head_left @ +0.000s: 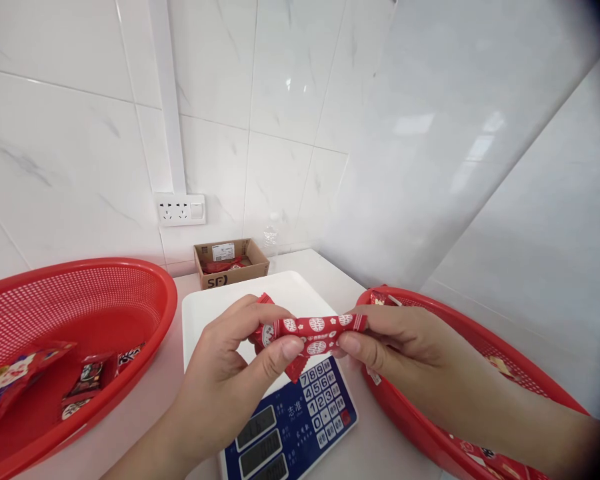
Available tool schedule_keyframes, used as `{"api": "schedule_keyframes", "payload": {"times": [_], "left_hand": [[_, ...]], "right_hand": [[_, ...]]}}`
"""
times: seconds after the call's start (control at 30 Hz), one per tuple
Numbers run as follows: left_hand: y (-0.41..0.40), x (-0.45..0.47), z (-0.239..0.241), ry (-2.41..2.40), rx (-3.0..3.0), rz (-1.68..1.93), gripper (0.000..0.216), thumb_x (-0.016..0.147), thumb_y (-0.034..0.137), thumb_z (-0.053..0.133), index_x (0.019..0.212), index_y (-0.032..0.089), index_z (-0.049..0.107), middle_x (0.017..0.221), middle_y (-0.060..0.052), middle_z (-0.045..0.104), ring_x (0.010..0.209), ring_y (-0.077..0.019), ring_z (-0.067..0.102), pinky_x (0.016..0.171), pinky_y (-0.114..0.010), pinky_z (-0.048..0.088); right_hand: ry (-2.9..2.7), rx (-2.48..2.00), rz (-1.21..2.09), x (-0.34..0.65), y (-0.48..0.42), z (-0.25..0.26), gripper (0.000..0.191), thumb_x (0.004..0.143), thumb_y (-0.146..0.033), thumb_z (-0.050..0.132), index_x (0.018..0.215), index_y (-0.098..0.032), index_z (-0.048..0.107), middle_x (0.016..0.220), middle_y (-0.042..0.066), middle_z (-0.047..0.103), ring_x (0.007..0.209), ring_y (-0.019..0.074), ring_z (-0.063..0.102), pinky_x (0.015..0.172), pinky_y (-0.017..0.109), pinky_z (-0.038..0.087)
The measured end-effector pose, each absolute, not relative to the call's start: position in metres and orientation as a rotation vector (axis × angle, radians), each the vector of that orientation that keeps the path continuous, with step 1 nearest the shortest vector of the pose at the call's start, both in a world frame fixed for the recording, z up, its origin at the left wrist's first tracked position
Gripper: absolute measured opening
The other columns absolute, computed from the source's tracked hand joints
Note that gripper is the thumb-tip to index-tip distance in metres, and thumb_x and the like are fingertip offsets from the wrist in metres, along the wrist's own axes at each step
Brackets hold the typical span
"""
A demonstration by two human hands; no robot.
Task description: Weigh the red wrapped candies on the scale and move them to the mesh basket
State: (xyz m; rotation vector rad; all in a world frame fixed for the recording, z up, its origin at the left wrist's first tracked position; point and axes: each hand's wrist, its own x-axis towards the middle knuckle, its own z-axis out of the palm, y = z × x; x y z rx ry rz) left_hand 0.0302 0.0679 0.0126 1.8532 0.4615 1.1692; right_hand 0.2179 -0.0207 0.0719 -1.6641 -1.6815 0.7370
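Left hand (217,370) and right hand (410,337) are nearest the camera, fingers pinched around small red wrapped packets (316,325) patterned with white emblems, one hand at each end. These packets are held up over the scale (325,403), partly hiding its white pan. Judging by what shows, the picking-up is done for this handful and the wrappers look unopened, but setting down is not yet done. Other packages (23,380) lie in the left basket (163,293), with more in the right basket (395,427) and the cardboard box (243,272) behind.
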Motion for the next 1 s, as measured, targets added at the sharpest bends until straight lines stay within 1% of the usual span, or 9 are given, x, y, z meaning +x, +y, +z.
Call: {"api": "schedule_keyframes", "payload": {"times": [0.1, 0.17, 0.23, 0.37, 0.47, 0.57, 0.7, 0.87, 1.0], "left_hand": [[0.068, 0.031, 0.011, 0.462, 1.883, 1.193, 0.024, 0.094, 0.038, 0.058, 0.077, 0.024, 0.068, 0.078, 0.000, 0.059, 0.077, -0.0159, 0.054, 0.066, -0.025, 0.043], [0.068, 0.030, 0.012, 0.452, 1.885, 1.205, 0.028, 0.095, 0.035, 0.056, 0.072, 0.023, 0.065, 0.076, 0.000, 0.058, 0.075, -0.0155, 0.053, 0.065, -0.025, 0.042], [0.068, 0.029, 0.013, 0.438, 1.853, 1.203, 0.029, 0.096, 0.035, 0.055, 0.071, 0.022, 0.063, 0.074, 0.000, 0.056, 0.073, -0.0153, 0.051, 0.065, -0.025, 0.041], [0.068, 0.029, 0.014, 0.465, 1.697, 1.139, 0.036, 0.097, 0.040, 0.051, 0.066, 0.021, 0.053, 0.071, 0.001, 0.048, 0.070, -0.0159, 0.048, 0.063, -0.027, 0.038], [0.069, 0.030, 0.013, 0.482, 1.560, 1.107, 0.040, 0.095, 0.044, 0.053, 0.064, 0.020, 0.048, 0.068, 0.001, 0.044, 0.067, -0.0155, 0.042, 0.061, -0.028, 0.035], [0.069, 0.033, 0.012, 0.461, 1.449, 1.102, 0.040, 0.093, 0.044, 0.056, 0.062, 0.020, 0.048, 0.067, 0.002, 0.043, 0.065, -0.0150, 0.038, 0.060, -0.028, 0.032], [0.069, 0.035, 0.015, 0.442, 1.335, 1.112, 0.039, 0.090, 0.043, 0.061, 0.061, 0.019, 0.050, 0.064, 0.002, 0.044, 0.063, -0.0140, 0.037, 0.057, -0.027, 0.031], [0.066, 0.033, 0.020, 0.458, 1.283, 1.076, 0.044, 0.085, 0.048, 0.065, 0.058, 0.020, 0.047, 0.058, 0.003, 0.042, 0.056, -0.0125, 0.036, 0.052, -0.026, 0.028], [0.064, 0.031, 0.022, 0.448, 1.288, 1.063, 0.043, 0.086, 0.049, 0.065, 0.058, 0.020, 0.049, 0.056, 0.004, 0.044, 0.054, -0.0122, 0.037, 0.051, -0.027, 0.029]], "right_hand": [[-1.732, -1.741, 0.636, 0.217, -0.021, 0.071, 0.034, 0.091, -0.045, 0.051, 0.068, -0.022, 0.059, 0.063, -0.001, 0.052, 0.058, 0.0139, 0.046, 0.047, 0.024, 0.035], [-1.731, -1.738, 0.664, 0.216, -0.021, 0.071, 0.032, 0.091, -0.045, 0.051, 0.072, -0.022, 0.060, 0.064, -0.001, 0.053, 0.059, 0.0142, 0.047, 0.047, 0.024, 0.035], [-1.715, -1.694, 0.710, 0.215, -0.021, 0.073, 0.031, 0.092, -0.045, 0.050, 0.073, -0.022, 0.060, 0.065, -0.001, 0.054, 0.059, 0.0137, 0.048, 0.048, 0.023, 0.037], [-1.614, -1.635, 0.805, 0.212, -0.020, 0.075, 0.037, 0.091, -0.044, 0.051, 0.061, -0.021, 0.050, 0.060, -0.003, 0.051, 0.055, 0.0116, 0.048, 0.047, 0.020, 0.040], [-1.578, -1.622, 0.834, 0.210, -0.018, 0.076, 0.038, 0.089, -0.043, 0.054, 0.058, -0.021, 0.050, 0.057, -0.003, 0.050, 0.054, 0.0114, 0.048, 0.047, 0.020, 0.041], [-1.577, -1.602, 0.842, 0.209, -0.014, 0.075, 0.039, 0.090, -0.042, 0.055, 0.057, -0.021, 0.053, 0.056, -0.003, 0.052, 0.054, 0.0116, 0.050, 0.050, 0.022, 0.042], [-1.550, -1.541, 0.921, 0.209, -0.010, 0.074, 0.038, 0.091, -0.043, 0.057, 0.060, -0.021, 0.056, 0.058, -0.002, 0.057, 0.056, 0.0112, 0.050, 0.054, 0.023, 0.042], [-1.405, -1.445, 1.134, 0.210, -0.007, 0.071, 0.037, 0.087, -0.046, 0.066, 0.063, -0.019, 0.057, 0.057, -0.002, 0.059, 0.054, 0.0104, 0.051, 0.054, 0.023, 0.041], [-1.320, -1.377, 1.248, 0.211, -0.006, 0.070, 0.036, 0.082, -0.045, 0.071, 0.063, -0.018, 0.058, 0.056, -0.002, 0.060, 0.053, 0.0090, 0.052, 0.054, 0.021, 0.041]]}}
